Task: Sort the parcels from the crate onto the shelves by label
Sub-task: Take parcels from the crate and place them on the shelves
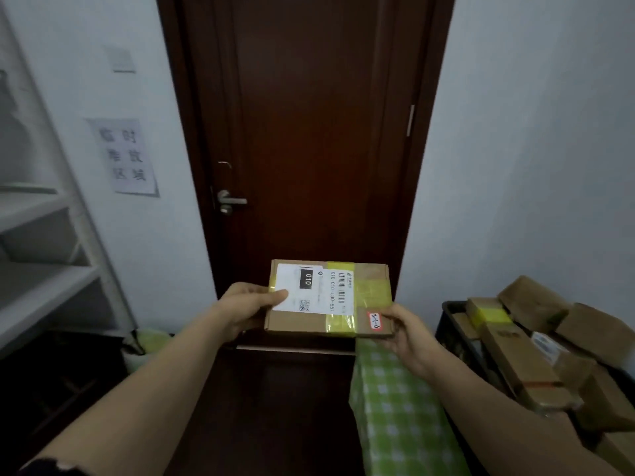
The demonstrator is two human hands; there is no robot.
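Facing a dark door (pixel 309 132), shelves (pixel 51 235) left, crate (pixel 450 324) right. Holds parcel (pixel 330 297) in mid-air, gripped at opposite ends with left hand (pixel 240 307) and right hand (pixel 405 334). Probably light and stiff; tape (pixel 372 293) likely slick, so best held by bare cardboard edges.

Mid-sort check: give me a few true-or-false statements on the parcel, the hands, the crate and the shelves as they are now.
1. The left hand and the right hand both hold the cardboard parcel. True.
2. The parcel lies on a shelf. False: it is held in the air before the door; the shelves stand to the left.
3. The crate at the right holds more parcels. True.
4. The left thumb covers the handwritten tag. False: the red-edged sticker sits by the right hand; the left thumb presses the white label.
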